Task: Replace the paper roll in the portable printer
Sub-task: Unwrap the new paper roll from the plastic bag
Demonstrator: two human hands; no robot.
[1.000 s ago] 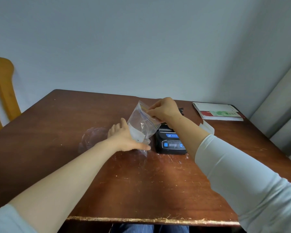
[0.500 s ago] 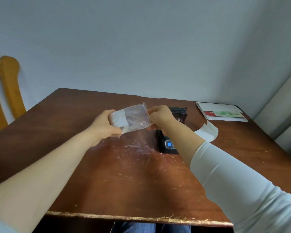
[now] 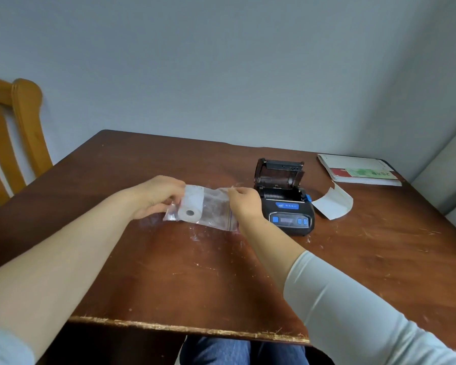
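A clear plastic zip bag (image 3: 213,210) lies sideways just above the table, held between both hands. Inside its left end sits a white paper roll (image 3: 192,206) with its grey core facing me. My left hand (image 3: 156,196) grips the bag's closed end around the roll. My right hand (image 3: 244,202) pinches the bag's zip edge. Right of my right hand stands the black portable printer (image 3: 287,206), its lid (image 3: 279,173) tipped open toward the back and its blue buttons facing me.
A curled white paper strip (image 3: 332,204) lies right of the printer. A stack of booklets (image 3: 358,169) sits at the table's far right corner. A wooden chair (image 3: 11,143) stands at the left. The worn front table edge (image 3: 190,328) is near my lap.
The bag has been lifted off the table and turned from upright to sideways. My left hand took hold of its roll end. Both hands moved left, uncovering the open printer.
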